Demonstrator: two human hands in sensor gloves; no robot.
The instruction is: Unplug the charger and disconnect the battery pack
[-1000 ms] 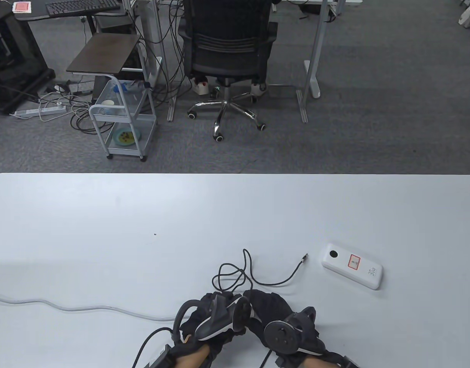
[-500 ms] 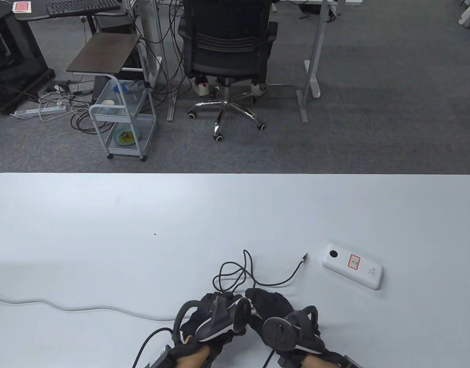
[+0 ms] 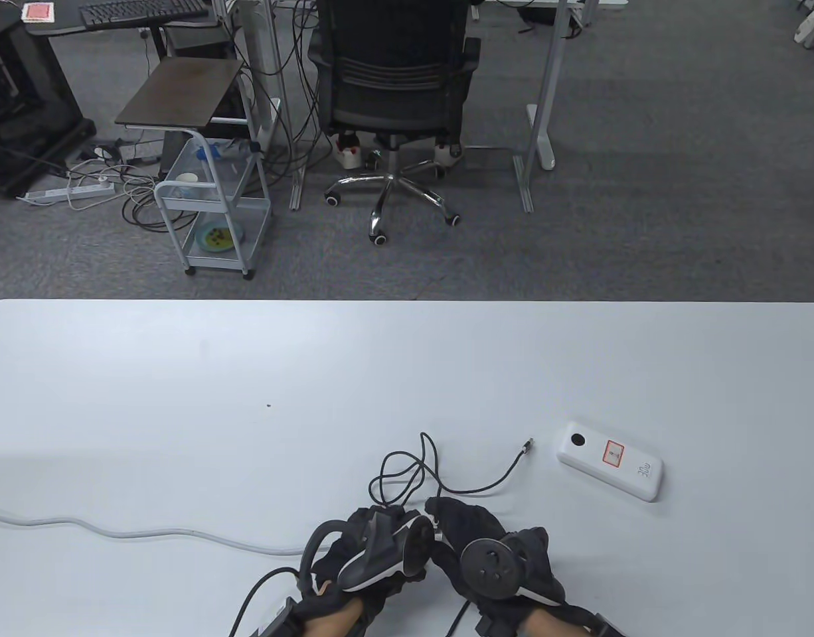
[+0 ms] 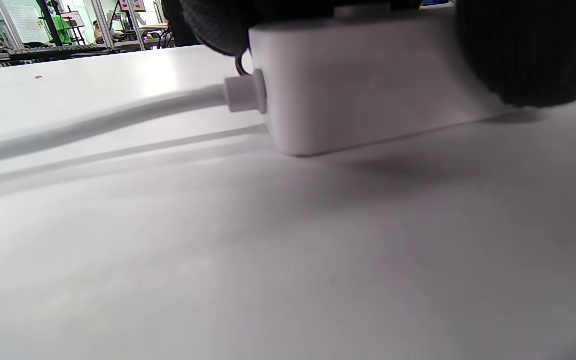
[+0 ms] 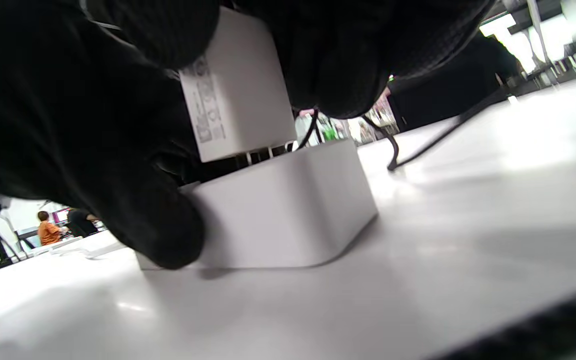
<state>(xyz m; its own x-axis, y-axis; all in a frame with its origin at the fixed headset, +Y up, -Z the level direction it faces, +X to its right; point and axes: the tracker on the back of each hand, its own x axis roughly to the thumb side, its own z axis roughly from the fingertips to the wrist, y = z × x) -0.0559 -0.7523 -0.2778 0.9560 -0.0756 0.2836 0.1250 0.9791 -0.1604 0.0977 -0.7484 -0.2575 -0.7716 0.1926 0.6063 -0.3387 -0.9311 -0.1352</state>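
Both gloved hands are bunched together at the near edge of the white table [image 3: 181, 371], a bit right of centre. The left hand [image 3: 370, 547] sits on top of a white rectangular plastic power strip [image 4: 368, 85] — in the left wrist view the dark fingers [image 4: 528, 50] press down over its top and one end, and its thick white cord [image 4: 93, 122] leaves the other end and snakes off to the left across the table. The right hand [image 3: 493, 554] is wrapped around a small white cube-shaped charger [image 5: 238, 95]; in the right wrist view the fingers [image 5: 338, 55] pinch it from both sides, and the charger's metal prongs show in a gap above the strip, so it looks partly lifted, though I can't tell if the prongs are fully out. A thin black charging cable [image 3: 420, 474] loops just beyond the hands and runs right, ending in a small free plug [image 3: 528, 445] that lies just beside the battery pack but isn't touching it. That flat white rounded battery pack [image 3: 609, 461] with the red-bordered sticker lies on the table to the right of the hands, well clear of them — nothing is plugged into it. Past the far table edge there's a black mesh office chair [image 3: 394, 73] on grey carpet and a small white wheeled cart [image 3: 211, 206] to the left.
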